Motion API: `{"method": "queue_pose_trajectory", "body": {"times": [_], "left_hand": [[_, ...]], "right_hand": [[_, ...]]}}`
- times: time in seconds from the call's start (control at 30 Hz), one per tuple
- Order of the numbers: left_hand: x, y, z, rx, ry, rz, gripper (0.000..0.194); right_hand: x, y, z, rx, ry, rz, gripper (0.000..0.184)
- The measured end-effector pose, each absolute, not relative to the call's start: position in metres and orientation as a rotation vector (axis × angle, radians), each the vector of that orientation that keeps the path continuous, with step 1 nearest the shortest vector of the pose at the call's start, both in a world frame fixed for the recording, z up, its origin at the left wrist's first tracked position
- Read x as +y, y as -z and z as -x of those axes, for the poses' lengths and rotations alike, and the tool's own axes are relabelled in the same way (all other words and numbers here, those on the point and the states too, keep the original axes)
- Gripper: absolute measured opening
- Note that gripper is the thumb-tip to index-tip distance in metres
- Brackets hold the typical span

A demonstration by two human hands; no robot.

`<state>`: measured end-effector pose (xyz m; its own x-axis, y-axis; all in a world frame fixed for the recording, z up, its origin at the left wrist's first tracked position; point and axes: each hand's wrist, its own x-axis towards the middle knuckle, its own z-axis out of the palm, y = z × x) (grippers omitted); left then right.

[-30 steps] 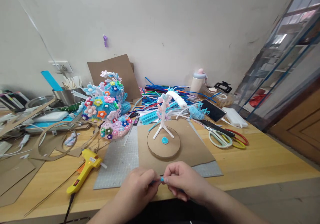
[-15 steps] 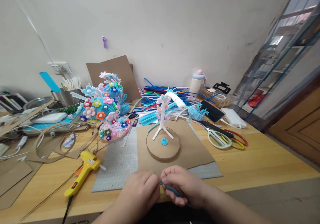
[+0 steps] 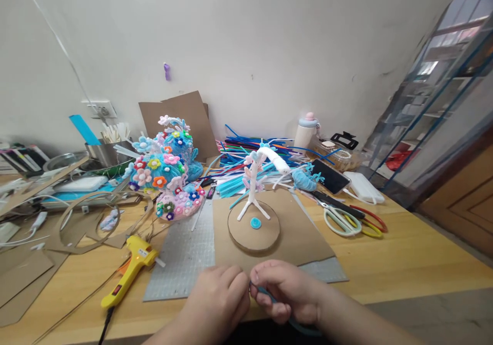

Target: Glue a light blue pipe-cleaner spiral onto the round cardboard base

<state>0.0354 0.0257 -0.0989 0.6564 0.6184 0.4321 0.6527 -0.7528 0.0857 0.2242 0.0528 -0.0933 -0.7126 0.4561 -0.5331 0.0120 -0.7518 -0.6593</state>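
We held a blue strand [image 3: 267, 292] low in front of us, over the near edge of the table [image 3: 404, 252]. Its near side belonged to our right hand [image 3: 287, 293]: the thumb and forefinger pinched it close to one end, while the other fingers curled loosely beneath. From that pinch its long axis slanted back toward our body and to the right, crossing the open side of the right hand and showing again, bent, below the heel of the palm.

Our left hand [image 3: 221, 293] lay just left of the strand's tip, its back turned up and its fingers folded inward. We could not tell whether those fingertips gripped the tip or merely met it (our own knuckles hid the spot). The right hand was thus the nearer to most of the strand's length, and the left was near only the end.

Straight ahead of both hands, well apart from the strand, a round cardboard base [image 3: 254, 242] lay on a cardboard sheet [image 3: 304, 232]. It carried a flat blue coil [image 3: 256, 223] in front of the splayed feet of a white stand [image 3: 253, 187].
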Motion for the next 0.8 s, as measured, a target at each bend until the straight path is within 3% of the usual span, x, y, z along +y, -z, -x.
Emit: {"method": "queue_pose_trajectory", "body": {"times": [0.13,0.23,0.33,0.4,0.47,0.57,0.63,0.7,0.8], "left_hand": [[0.025,0.096,-0.038,-1.100,0.682,2.763,0.015],[0.025,0.091,-0.041,-1.234,0.658,2.803,0.013],[0.029,0.086,-0.044,-1.847,0.495,3.013,0.010],[0.033,0.083,-0.046,-2.124,0.380,3.084,0.012],[0.034,0.081,-0.045,-2.170,0.343,3.113,0.013],[0.031,0.079,-0.043,-2.109,0.378,3.088,0.012],[0.025,0.082,-0.042,-1.818,0.403,3.048,0.012],[0.020,0.087,-0.041,-1.524,0.397,3.001,0.013],[0.015,0.094,-0.040,-1.355,0.375,2.990,0.017]], "right_hand": [[0.051,0.094,-0.219,-1.138,-2.367,1.144,0.014],[0.046,0.105,-0.220,-1.881,-1.542,1.167,0.012],[0.041,0.116,-0.226,-2.475,-0.451,0.773,0.010],[0.038,0.117,-0.229,-2.572,-0.200,0.645,0.009],[0.038,0.112,-0.230,-2.503,-0.593,0.878,0.012],[0.041,0.100,-0.229,-1.831,-1.930,1.214,0.022],[0.043,0.095,-0.229,-1.185,-2.544,1.105,0.024],[0.044,0.094,-0.228,-0.808,-2.725,0.973,0.018],[0.039,0.098,-0.225,-0.781,-2.607,1.039,0.019]]}}
